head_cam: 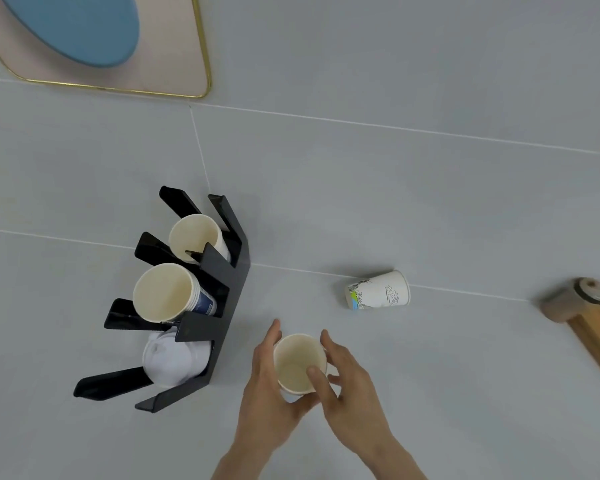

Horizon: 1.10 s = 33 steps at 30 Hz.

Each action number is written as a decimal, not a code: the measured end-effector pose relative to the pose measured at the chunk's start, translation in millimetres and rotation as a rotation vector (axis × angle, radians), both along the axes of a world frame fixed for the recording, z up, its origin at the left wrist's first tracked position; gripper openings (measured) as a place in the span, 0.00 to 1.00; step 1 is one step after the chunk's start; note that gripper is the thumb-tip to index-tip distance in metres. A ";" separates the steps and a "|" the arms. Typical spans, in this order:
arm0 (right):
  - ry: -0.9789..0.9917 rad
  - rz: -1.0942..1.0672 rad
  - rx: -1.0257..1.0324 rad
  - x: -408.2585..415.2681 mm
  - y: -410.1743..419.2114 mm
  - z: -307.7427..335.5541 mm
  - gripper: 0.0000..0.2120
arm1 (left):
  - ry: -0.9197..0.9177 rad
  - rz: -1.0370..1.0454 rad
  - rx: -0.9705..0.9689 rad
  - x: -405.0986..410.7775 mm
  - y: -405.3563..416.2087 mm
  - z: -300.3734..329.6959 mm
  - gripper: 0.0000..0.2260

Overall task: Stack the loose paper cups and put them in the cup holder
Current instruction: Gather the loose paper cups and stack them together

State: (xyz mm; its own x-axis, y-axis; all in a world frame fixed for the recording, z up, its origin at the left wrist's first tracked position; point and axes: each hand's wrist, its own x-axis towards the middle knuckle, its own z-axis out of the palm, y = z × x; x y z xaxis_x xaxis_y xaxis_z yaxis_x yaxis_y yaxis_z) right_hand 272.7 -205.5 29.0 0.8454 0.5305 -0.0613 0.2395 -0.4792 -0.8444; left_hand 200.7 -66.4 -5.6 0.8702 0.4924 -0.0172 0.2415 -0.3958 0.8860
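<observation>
A white paper cup [297, 362] stands mouth-up between both my hands. My left hand [267, 389] wraps its left side and bottom. My right hand [347, 379] grips the right side, with its thumb hooked over the rim into the cup. A second paper cup [378, 290] with a printed pattern lies on its side on the floor, further right and beyond. To the left stands the black cup holder [229, 292]. Its far slot holds a cup [196, 237], its middle slot a stack of cups [167, 292], and its near slot white lids [170, 358].
The floor is pale grey tile. A pink mat with a gold rim [174, 57] and a blue round seat [80, 26] lie at the far left. A wooden furniture leg with a round foot [575, 306] enters from the right edge.
</observation>
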 end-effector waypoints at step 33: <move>0.623 -0.728 0.293 179.9 -33.3 -43.7 0.11 | 0.057 0.054 0.163 41.0 6.0 -8.8 0.46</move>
State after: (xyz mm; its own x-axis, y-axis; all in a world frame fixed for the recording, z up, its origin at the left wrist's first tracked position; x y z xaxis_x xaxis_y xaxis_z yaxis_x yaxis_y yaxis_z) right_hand 452.6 -238.7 -14.7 0.8317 -0.0387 -0.5538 -0.5550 -0.0859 -0.8274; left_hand 241.8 -60.5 -14.5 0.8422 0.5389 0.0183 0.3143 -0.5183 0.7954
